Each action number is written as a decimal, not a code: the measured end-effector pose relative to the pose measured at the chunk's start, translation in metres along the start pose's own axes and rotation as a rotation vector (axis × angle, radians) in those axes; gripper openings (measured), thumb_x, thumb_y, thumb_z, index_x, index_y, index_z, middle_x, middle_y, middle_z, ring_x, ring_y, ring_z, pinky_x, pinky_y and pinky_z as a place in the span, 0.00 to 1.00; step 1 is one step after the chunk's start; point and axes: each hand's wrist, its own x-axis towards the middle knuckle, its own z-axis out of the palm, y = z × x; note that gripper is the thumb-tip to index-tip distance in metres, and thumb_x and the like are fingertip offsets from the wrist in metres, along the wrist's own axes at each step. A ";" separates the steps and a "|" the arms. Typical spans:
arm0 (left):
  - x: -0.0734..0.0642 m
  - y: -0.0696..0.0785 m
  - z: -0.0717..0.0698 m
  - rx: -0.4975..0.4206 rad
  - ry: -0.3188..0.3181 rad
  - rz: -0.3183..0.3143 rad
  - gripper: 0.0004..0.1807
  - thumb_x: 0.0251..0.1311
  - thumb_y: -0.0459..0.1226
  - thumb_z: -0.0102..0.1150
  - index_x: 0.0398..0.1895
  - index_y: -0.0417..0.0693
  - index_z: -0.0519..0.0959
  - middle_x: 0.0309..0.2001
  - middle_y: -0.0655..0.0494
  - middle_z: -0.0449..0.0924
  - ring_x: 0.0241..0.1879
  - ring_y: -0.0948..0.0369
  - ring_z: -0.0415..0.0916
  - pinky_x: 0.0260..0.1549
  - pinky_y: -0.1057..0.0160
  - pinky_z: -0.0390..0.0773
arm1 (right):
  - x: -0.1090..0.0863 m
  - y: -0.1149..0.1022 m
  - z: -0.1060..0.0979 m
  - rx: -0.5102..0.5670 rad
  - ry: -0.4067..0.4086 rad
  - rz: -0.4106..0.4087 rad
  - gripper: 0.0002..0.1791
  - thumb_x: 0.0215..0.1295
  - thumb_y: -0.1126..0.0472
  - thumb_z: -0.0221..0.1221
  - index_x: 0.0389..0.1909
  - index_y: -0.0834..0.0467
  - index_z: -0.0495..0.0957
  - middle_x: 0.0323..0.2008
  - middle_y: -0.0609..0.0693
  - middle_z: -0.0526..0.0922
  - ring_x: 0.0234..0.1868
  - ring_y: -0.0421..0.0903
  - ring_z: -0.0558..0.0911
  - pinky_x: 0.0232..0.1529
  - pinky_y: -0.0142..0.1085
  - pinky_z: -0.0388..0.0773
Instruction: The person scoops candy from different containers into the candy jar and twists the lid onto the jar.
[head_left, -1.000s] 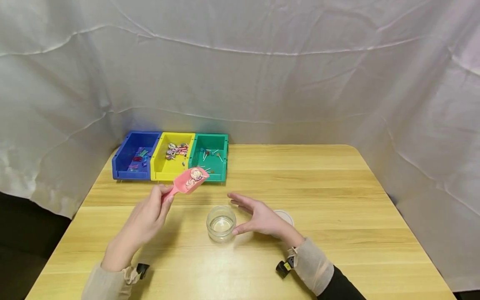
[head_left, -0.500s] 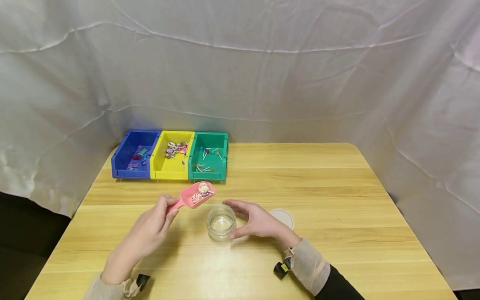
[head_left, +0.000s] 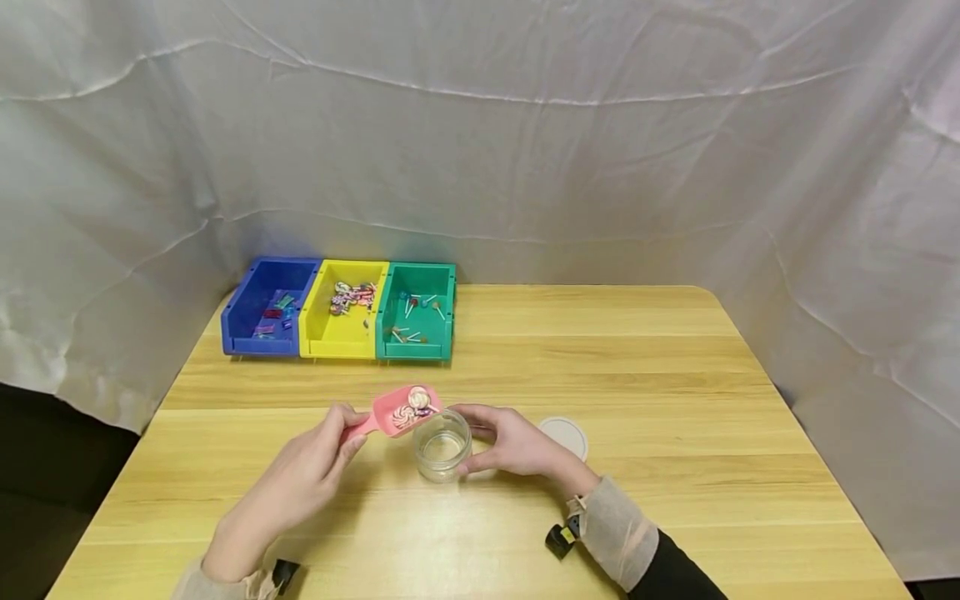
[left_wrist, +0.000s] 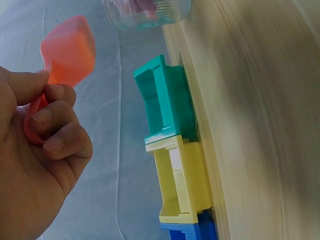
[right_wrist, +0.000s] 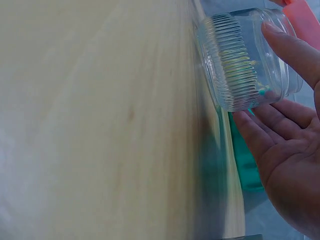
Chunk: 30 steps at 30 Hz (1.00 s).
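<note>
My left hand [head_left: 315, 462] grips the handle of a pink scoop [head_left: 384, 408]. Swirl lollipops [head_left: 405, 416] lie in the scoop, whose front end hangs at the rim of a glass jar [head_left: 432, 472]. Whether scoop and rim touch, I cannot tell. Curled fingers [left_wrist: 55, 117] wrap the scoop handle in the left wrist view. My right hand [head_left: 517, 443] holds the jar from the right, thumb on one side and fingers on the other. In the right wrist view the ribbed jar [right_wrist: 230, 62] shows nothing clearly inside.
A white round lid [head_left: 566, 435] lies partly behind my right hand. At the back left, a blue bin [head_left: 237, 333], a yellow bin [head_left: 318, 337] and a green bin [head_left: 420, 351] stand in a row with sweets inside. Grey cloth [head_left: 525, 183] hangs around the wooden table [head_left: 675, 375].
My left hand has brought the loaded scoop right and nearer, from in front of the bins to the jar's rim. My right hand has closed in around the jar.
</note>
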 end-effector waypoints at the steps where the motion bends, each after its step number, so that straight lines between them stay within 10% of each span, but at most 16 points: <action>1: -0.001 0.001 0.000 0.009 -0.001 0.005 0.09 0.74 0.29 0.57 0.50 0.48 0.71 0.33 0.63 0.74 0.28 0.70 0.65 0.27 0.67 0.71 | 0.000 0.000 0.000 0.000 -0.001 0.002 0.47 0.57 0.69 0.75 0.76 0.66 0.63 0.73 0.59 0.71 0.73 0.54 0.72 0.69 0.33 0.70; 8: -0.006 0.011 -0.001 0.030 -0.030 0.012 0.07 0.75 0.32 0.57 0.47 0.52 0.72 0.42 0.61 0.83 0.31 0.69 0.68 0.29 0.67 0.71 | 0.000 -0.001 0.001 0.001 -0.003 -0.001 0.47 0.56 0.69 0.75 0.76 0.67 0.63 0.74 0.60 0.70 0.73 0.55 0.72 0.69 0.35 0.70; 30: -0.001 0.028 -0.015 0.119 -0.172 0.012 0.05 0.75 0.35 0.59 0.45 0.54 0.73 0.27 0.70 0.63 0.25 0.71 0.63 0.21 0.70 0.67 | -0.001 -0.001 0.000 -0.007 0.006 0.011 0.47 0.58 0.68 0.75 0.77 0.66 0.62 0.74 0.59 0.70 0.73 0.55 0.72 0.69 0.36 0.70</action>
